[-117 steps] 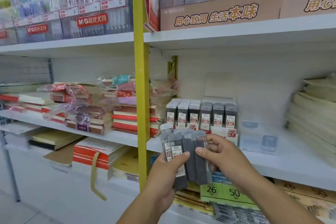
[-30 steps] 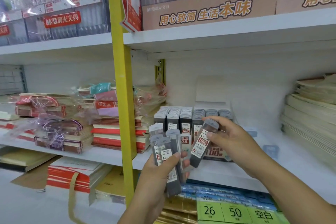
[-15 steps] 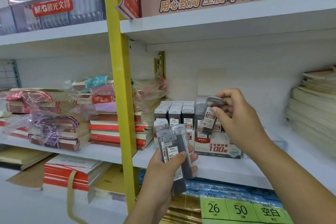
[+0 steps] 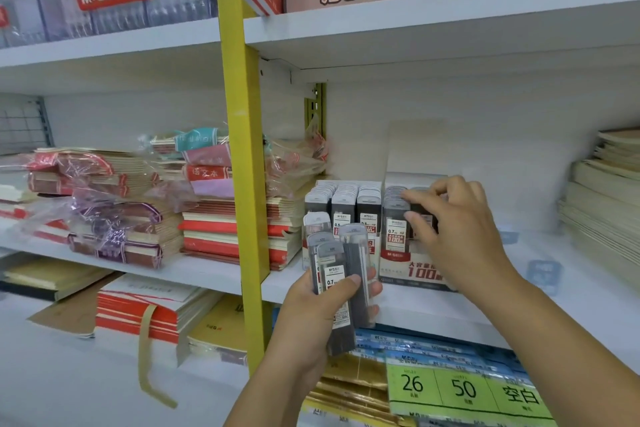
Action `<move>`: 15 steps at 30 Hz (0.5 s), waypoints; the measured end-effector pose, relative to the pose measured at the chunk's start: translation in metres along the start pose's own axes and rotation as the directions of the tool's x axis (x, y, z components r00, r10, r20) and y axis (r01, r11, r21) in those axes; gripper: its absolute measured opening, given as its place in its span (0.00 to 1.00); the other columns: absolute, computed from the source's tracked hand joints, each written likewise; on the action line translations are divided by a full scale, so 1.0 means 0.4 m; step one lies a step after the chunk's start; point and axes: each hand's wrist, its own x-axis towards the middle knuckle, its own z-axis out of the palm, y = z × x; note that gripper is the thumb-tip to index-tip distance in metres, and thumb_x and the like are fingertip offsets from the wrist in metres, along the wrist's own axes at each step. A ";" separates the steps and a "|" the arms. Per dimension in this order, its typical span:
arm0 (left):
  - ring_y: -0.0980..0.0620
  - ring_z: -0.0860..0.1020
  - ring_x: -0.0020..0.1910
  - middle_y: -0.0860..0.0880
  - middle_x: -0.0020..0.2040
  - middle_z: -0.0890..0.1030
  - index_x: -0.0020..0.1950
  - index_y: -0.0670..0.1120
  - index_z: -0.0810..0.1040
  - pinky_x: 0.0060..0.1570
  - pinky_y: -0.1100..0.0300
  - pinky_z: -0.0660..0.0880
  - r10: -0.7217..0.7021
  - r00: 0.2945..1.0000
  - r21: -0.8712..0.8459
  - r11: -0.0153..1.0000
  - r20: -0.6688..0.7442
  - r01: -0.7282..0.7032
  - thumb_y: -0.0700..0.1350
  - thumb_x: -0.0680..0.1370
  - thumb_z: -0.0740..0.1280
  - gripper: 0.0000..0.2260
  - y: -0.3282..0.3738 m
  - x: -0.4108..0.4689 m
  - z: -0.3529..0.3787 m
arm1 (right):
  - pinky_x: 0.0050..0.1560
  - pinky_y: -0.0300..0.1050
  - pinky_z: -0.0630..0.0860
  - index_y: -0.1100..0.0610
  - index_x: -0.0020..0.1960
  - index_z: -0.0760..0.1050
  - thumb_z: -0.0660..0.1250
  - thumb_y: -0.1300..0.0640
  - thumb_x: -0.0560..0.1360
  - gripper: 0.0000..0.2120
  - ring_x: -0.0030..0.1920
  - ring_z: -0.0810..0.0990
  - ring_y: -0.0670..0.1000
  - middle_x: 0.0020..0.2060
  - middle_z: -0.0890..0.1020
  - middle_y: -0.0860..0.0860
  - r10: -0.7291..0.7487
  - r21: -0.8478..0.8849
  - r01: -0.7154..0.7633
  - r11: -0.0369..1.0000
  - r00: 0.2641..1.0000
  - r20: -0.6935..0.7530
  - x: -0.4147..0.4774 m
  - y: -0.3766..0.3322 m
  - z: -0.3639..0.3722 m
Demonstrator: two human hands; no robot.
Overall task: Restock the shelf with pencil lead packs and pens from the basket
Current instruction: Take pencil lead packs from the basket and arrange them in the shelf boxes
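Note:
My left hand point(image 4: 311, 315) grips a fan of several grey pencil lead packs point(image 4: 356, 253) in front of the white middle shelf point(image 4: 433, 308). On that shelf stand two display boxes of lead packs: the left box point(image 4: 343, 201) holds three full rows, and the right box point(image 4: 412, 270) carries a red "100" print. My right hand point(image 4: 460, 236) reaches into the right box and pinches one dark lead pack point(image 4: 423, 210) between thumb and fingers, beside the row standing there. No basket or pens are in sight.
A yellow upright post point(image 4: 242, 149) divides the shelving just left of the boxes. Stacked notebooks point(image 4: 225, 229) and plastic-wrapped bundles point(image 4: 114, 218) fill the left. A pile of pale paper pads point(image 4: 602, 204) sits at the right. Green price tags point(image 4: 464, 388) hang below.
My right hand took one pack from the fan in my left hand, lifted it to the right display box and lowered it in. The left hand stayed nearly still.

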 end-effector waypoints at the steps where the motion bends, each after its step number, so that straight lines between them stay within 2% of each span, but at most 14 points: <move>1: 0.45 0.86 0.52 0.44 0.53 0.87 0.62 0.45 0.79 0.45 0.53 0.83 0.002 1.000 0.005 1.000 0.008 -0.002 0.38 0.81 0.67 0.11 0.000 -0.002 0.000 | 0.53 0.41 0.64 0.51 0.63 0.78 0.66 0.53 0.77 0.15 0.53 0.67 0.47 0.48 0.70 0.44 -0.005 0.075 0.004 0.997 1.000 0.009 -0.009 -0.008 -0.008; 3: 0.44 0.86 0.52 0.42 0.52 0.87 0.61 0.45 0.80 0.45 0.53 0.84 0.001 0.999 0.009 1.000 0.034 -0.001 0.38 0.81 0.67 0.10 0.002 -0.007 0.003 | 0.50 0.36 0.67 0.45 0.63 0.76 0.63 0.48 0.77 0.15 0.49 0.71 0.41 0.48 0.74 0.41 0.032 0.332 -0.071 0.941 0.992 0.122 -0.033 -0.037 -0.024; 5: 0.44 0.86 0.53 0.41 0.53 0.86 0.61 0.45 0.81 0.45 0.51 0.84 0.003 0.998 0.027 1.000 0.070 -0.005 0.38 0.80 0.68 0.10 0.004 -0.011 0.010 | 0.45 0.33 0.71 0.38 0.63 0.74 0.64 0.45 0.76 0.15 0.45 0.75 0.38 0.46 0.78 0.40 0.037 0.540 -0.215 0.813 0.946 0.321 -0.057 -0.065 -0.029; 8: 0.43 0.85 0.53 0.41 0.54 0.86 0.57 0.48 0.84 0.45 0.51 0.83 -0.011 0.991 0.048 0.999 0.131 0.005 0.42 0.79 0.69 0.09 0.003 -0.016 0.023 | 0.37 0.38 0.78 0.40 0.60 0.76 0.68 0.59 0.77 0.17 0.34 0.77 0.44 0.40 0.80 0.44 0.042 0.692 -0.365 0.623 0.899 0.437 -0.074 -0.081 -0.039; 10: 0.43 0.85 0.55 0.41 0.56 0.86 0.60 0.47 0.82 0.45 0.51 0.83 -0.039 0.986 0.022 0.999 0.164 0.036 0.45 0.76 0.71 0.13 0.002 -0.018 0.031 | 0.32 0.38 0.76 0.45 0.56 0.78 0.66 0.66 0.77 0.17 0.29 0.77 0.46 0.39 0.82 0.48 0.068 0.763 -0.435 0.479 0.885 0.462 -0.070 -0.073 -0.056; 11: 0.43 0.84 0.57 0.41 0.57 0.85 0.62 0.45 0.80 0.47 0.48 0.83 -0.055 0.983 -0.003 0.998 0.177 0.056 0.46 0.75 0.71 0.17 0.000 -0.019 0.031 | 0.31 0.38 0.75 0.46 0.55 0.78 0.64 0.68 0.77 0.17 0.29 0.77 0.47 0.41 0.83 0.49 0.068 0.780 -0.446 0.439 0.882 0.466 -0.067 -0.066 -0.066; 13: 0.44 0.83 0.59 0.40 0.59 0.84 0.63 0.42 0.78 0.49 0.44 0.83 -0.081 0.982 -0.027 0.996 0.170 0.086 0.46 0.73 0.72 0.19 -0.002 -0.020 0.029 | 0.34 0.39 0.75 0.48 0.56 0.76 0.63 0.67 0.78 0.15 0.33 0.79 0.49 0.43 0.84 0.51 0.035 0.793 -0.444 0.418 0.880 0.474 -0.065 -0.053 -0.081; 15: 0.45 0.84 0.58 0.41 0.58 0.85 0.62 0.42 0.77 0.46 0.46 0.83 -0.098 0.985 -0.024 0.994 0.143 0.102 0.44 0.75 0.71 0.16 -0.004 -0.020 0.026 | 0.37 0.36 0.75 0.47 0.57 0.74 0.66 0.62 0.77 0.12 0.38 0.81 0.46 0.46 0.84 0.51 0.011 0.775 -0.458 0.435 0.864 0.504 -0.071 -0.046 -0.082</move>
